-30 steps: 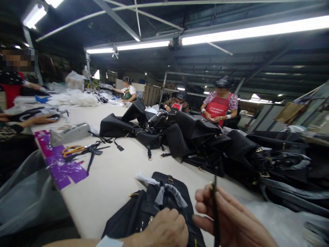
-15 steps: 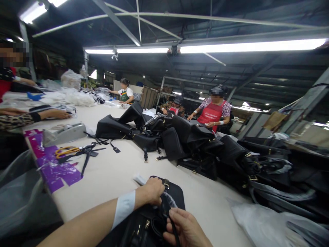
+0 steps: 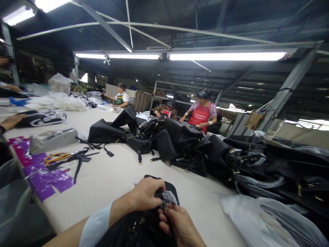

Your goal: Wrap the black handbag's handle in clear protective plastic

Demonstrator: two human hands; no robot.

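A black bag [image 3: 120, 229] with gold-coloured fittings lies at the table's near edge, its far flap pointing away from me. Above it, my left hand [image 3: 146, 195] is closed with bent fingers on the bag's handle, which has a crumpled pale wrapping [image 3: 169, 197]. From the lower right, my right hand [image 3: 181, 221] pinches the same wrapped handle, its fingertips close to those of my left hand. The fingers hide most of the handle between them. A white band [image 3: 96, 223] circles my left forearm.
Several black bags [image 3: 167, 144] are heaped across the table [image 3: 110, 185]. Orange-handled scissors [image 3: 58, 157], loose straps and a tape dispenser [image 3: 53, 139] sit left, by purple plastic [image 3: 47, 175]. A clear plastic bag [image 3: 259, 219] lies right. A co-worker's hand [image 3: 12, 121] is far left.
My left hand has shifted from the gold buckle onto the wrapped handle, nearer my right hand. More of the pale wrapping shows. The view has turned slightly right.
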